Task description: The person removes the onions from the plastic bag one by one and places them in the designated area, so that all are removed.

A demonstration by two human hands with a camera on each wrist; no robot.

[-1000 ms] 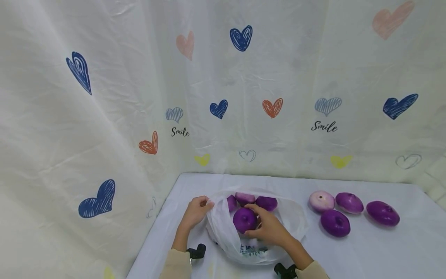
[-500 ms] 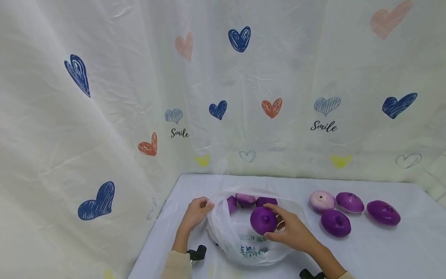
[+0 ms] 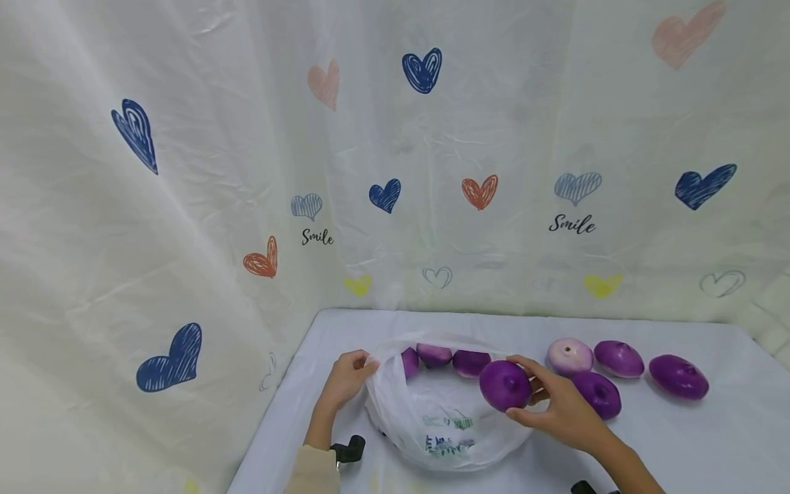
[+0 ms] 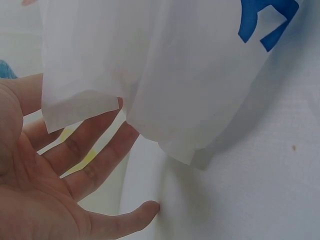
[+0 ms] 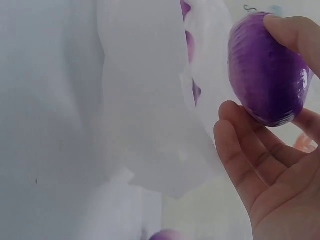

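Note:
A white plastic bag (image 3: pixel 450 439) with green and blue print lies open on the table. Its left rim is pinched by my left hand (image 3: pixel 347 377); in the left wrist view the bag's edge (image 4: pixel 85 107) hangs between thumb and fingers. Inside the bag, along its far side, sit several purple onions (image 3: pixel 435 355), partly covered by the rim. With thumb and fingertips my right hand (image 3: pixel 558 405) grips a purple onion (image 3: pixel 505 385) above the bag's right edge. The right wrist view shows this glossy onion (image 5: pixel 270 70) between thumb and fingers.
Several onions stand grouped on the table right of the bag: a pale one (image 3: pixel 570 356), a purple one (image 3: pixel 597 396) partly behind my right hand, and others farther right (image 3: pixel 679 377). A white curtain (image 3: pixel 518 137) printed with hearts hangs behind the white tabletop (image 3: pixel 710 439).
My right hand has carried the onion rightward from inside the bag to its right edge. The left hand stays on the rim.

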